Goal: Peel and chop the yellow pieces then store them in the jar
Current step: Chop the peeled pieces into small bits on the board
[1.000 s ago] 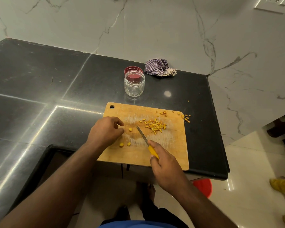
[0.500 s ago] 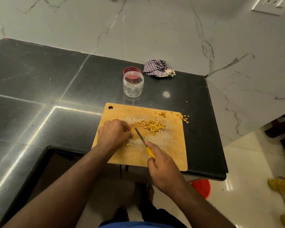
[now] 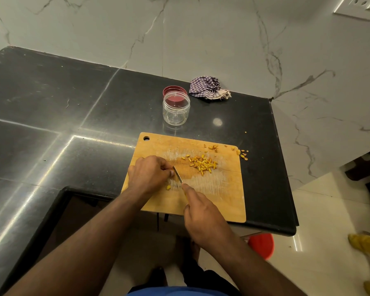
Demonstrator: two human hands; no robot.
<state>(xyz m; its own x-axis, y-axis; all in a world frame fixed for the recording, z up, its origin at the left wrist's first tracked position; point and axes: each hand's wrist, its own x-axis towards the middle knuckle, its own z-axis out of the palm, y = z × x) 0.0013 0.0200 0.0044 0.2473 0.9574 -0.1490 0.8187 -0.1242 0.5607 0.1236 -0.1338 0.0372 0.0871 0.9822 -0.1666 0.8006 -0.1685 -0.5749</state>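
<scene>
My right hand (image 3: pixel 205 216) grips the knife (image 3: pixel 177 174), blade down on the wooden cutting board (image 3: pixel 218 189). My left hand (image 3: pixel 150 175) curls its fingers over a yellow piece I cannot see well. Chopped yellow pieces (image 3: pixel 202 164) lie further along the board. The open jar (image 3: pixel 176 111) stands on the counter (image 3: pixel 51 116) behind the board.

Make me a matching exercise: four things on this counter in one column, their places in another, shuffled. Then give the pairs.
Things:
1. jar
2. cloth
3. knife
4. chopped pile

Places:
A. in the right hand's grip, blade beside the left hand
B. on the board, right of the blade
C. on the counter by the wall, right of the red lid
D. open and empty, behind the board

Pairs: 1-D, 2-C, 3-A, 4-B
</scene>
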